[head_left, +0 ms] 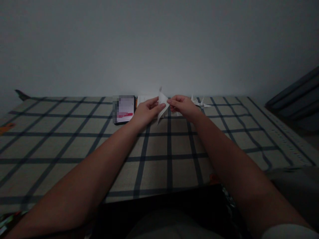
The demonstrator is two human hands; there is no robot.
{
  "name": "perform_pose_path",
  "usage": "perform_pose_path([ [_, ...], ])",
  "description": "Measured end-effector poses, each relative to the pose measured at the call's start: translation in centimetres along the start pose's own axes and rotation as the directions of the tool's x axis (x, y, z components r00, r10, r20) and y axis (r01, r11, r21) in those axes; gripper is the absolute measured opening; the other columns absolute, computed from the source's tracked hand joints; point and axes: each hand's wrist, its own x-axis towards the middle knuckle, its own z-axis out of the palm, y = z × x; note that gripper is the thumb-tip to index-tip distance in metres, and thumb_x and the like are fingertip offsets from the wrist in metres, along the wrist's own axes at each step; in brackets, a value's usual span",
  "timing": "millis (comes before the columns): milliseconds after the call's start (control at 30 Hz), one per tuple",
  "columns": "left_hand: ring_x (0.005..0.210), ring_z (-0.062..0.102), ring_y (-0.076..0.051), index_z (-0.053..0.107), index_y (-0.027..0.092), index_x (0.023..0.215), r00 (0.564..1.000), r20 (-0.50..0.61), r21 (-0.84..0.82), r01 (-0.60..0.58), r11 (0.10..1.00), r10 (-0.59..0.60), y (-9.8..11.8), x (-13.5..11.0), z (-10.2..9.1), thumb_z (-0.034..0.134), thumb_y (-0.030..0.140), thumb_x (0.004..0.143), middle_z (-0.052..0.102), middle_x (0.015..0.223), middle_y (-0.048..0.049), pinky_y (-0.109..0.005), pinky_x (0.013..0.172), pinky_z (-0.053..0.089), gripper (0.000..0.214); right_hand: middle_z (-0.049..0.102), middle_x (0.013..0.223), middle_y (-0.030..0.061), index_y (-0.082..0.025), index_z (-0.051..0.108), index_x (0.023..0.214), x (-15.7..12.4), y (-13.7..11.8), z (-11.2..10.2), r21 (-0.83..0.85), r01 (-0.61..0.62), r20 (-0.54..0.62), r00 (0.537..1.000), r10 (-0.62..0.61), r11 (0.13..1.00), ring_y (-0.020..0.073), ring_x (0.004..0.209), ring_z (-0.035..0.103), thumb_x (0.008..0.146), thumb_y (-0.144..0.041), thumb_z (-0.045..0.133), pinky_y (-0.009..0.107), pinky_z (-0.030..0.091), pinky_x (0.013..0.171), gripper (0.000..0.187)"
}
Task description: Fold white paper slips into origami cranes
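A folded piece of white paper (162, 99) is held up between my two hands, with one point rising and another hanging down. My left hand (149, 110) pinches it from the left, the thumb lying across its face. From the right, my right hand (183, 105) grips its side corner between thumb and fingers. Just beyond my right hand, white folded-paper cranes (202, 105) rest on the checked cloth. White paper (146, 98) with an orange edge lies behind my left hand, partly hidden by it.
A tablet or phone (126, 109) with a lit screen lies left of my hands. The checked tablecloth (154, 162) covers the table up to the plain wall (159, 43). An orange object (7, 128) sits at the far left, and dark folded fabric (296, 99) hangs at the right.
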Motion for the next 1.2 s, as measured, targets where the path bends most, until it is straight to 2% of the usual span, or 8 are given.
perform_pose_path([
  [133,0.109,0.076,-0.025,0.076,0.018,0.119,0.988,0.154,-0.032,-0.012,0.999,0.017,0.5,-0.4,0.4,0.097,0.035,0.067,0.080,0.124,-0.0134,-0.032,0.092,0.062,0.059,0.058,0.063,-0.0044,-0.021,0.056,0.070,-0.2,-0.3,0.6,0.030,0.023,0.053,0.998,-0.025,0.999,0.0095,0.061,0.052,0.075,-0.065,0.089,0.023,0.043,0.060,0.054],
  [300,0.101,0.076,-0.020,0.073,0.021,0.125,0.992,0.115,-0.127,0.058,0.990,-0.043,0.6,-0.3,0.4,0.085,0.046,0.083,0.077,0.128,-0.0111,-0.027,0.078,0.063,0.051,0.057,0.066,-0.0055,-0.023,0.051,0.074,-0.3,-0.5,0.6,0.136,0.031,0.085,0.995,-0.042,0.990,0.0092,0.062,0.053,0.075,-0.070,0.086,0.022,0.043,0.060,0.059],
  [433,0.098,0.077,-0.023,0.071,0.021,0.119,0.994,0.046,-0.228,0.103,0.968,-0.095,0.6,0.2,0.3,0.078,0.045,0.085,0.078,0.119,-0.0103,-0.029,0.072,0.064,0.043,0.058,0.068,-0.0051,-0.022,0.051,0.074,-0.3,-0.4,0.2,0.201,-0.005,0.103,0.995,-0.016,0.980,0.0090,0.065,0.056,0.075,-0.064,0.090,0.022,0.046,0.063,0.057],
  [600,0.120,0.075,-0.031,0.068,0.020,0.115,0.982,-0.155,-0.317,0.056,0.947,-0.110,0.7,1.0,-0.3,0.065,0.035,0.086,0.077,0.130,-0.0127,-0.040,0.090,0.067,0.034,0.058,0.064,-0.0047,-0.022,0.052,0.071,0.0,-0.6,-0.1,0.155,-0.069,-0.040,0.996,0.076,0.986,0.0078,0.060,0.052,0.086,-0.045,0.085,0.020,0.041,0.057,0.043],
  [800,0.119,0.077,-0.028,0.070,0.019,0.104,0.950,-0.306,-0.254,-0.014,0.967,-0.066,0.5,1.4,-0.7,0.068,0.035,0.094,0.081,0.120,-0.0118,-0.037,0.096,0.065,0.018,0.059,0.063,-0.0044,-0.021,0.054,0.068,0.4,0.0,-0.9,0.038,-0.057,-0.189,0.980,0.063,0.998,0.0078,0.056,0.051,0.091,-0.032,0.079,0.021,0.042,0.057,0.036],
  [967,0.110,0.080,-0.024,0.071,0.019,0.103,0.942,-0.322,-0.237,0.011,0.971,-0.090,0.6,1.3,-0.6,0.071,0.034,0.096,0.083,0.115,-0.0107,-0.034,0.091,0.066,0.017,0.059,0.061,-0.0039,-0.021,0.056,0.068,0.7,0.1,-1.7,-0.098,-0.026,-0.295,0.956,-0.004,0.995,0.0084,0.056,0.050,0.093,-0.032,0.078,0.022,0.041,0.056,0.035],
  [1100,0.104,0.081,-0.023,0.071,0.018,0.099,0.960,-0.264,-0.274,0.013,0.962,-0.088,0.9,1.1,-0.5,0.074,0.029,0.093,0.083,0.113,-0.0104,-0.033,0.090,0.067,0.013,0.062,0.064,-0.0037,-0.022,0.058,0.074,0.6,-0.2,-1.6,-0.052,-0.052,-0.313,0.949,0.033,0.997,0.0084,0.056,0.053,0.094,-0.028,0.074,0.021,0.043,0.055,0.027],
  [1200,0.103,0.081,-0.021,0.070,0.018,0.094,0.964,-0.248,-0.307,0.013,0.952,-0.093,1.0,1.1,-0.6,0.071,0.018,0.089,0.083,0.111,-0.0087,-0.030,0.089,0.068,0.005,0.066,0.070,-0.0046,-0.024,0.064,0.092,0.5,-0.3,-1.4,0.012,-0.035,-0.283,0.958,0.037,0.999,0.0097,0.061,0.061,0.091,-0.022,0.072,0.021,0.044,0.056,0.008],
])
